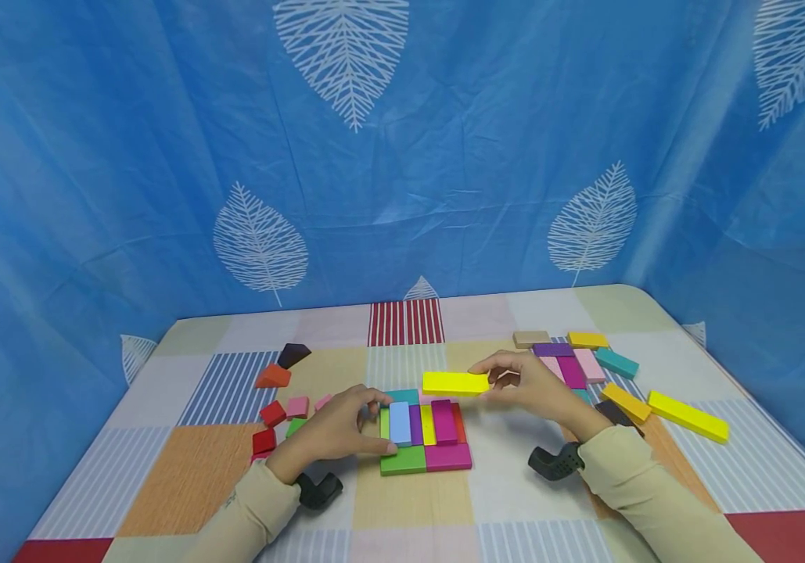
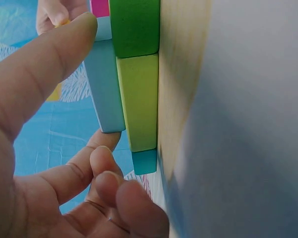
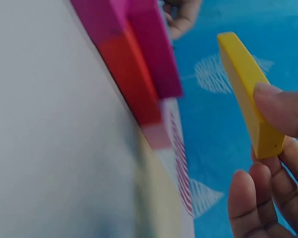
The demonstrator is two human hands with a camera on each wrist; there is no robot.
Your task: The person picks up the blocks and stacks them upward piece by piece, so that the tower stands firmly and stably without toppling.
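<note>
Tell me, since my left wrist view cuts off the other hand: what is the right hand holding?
Observer: The right hand pinches a yellow block by one end.
Operator: Is that block touching the magenta one on top of the build?
Observer: No, the right wrist view shows a gap between it and the magenta block.
Operator: Any loose blocks farther right?
Observer: Yes, a long yellow block lies on the right.

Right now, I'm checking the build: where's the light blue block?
In the head view, the light blue block sits atop the layout, at left, between thumb and forefinger of the left hand.
</note>
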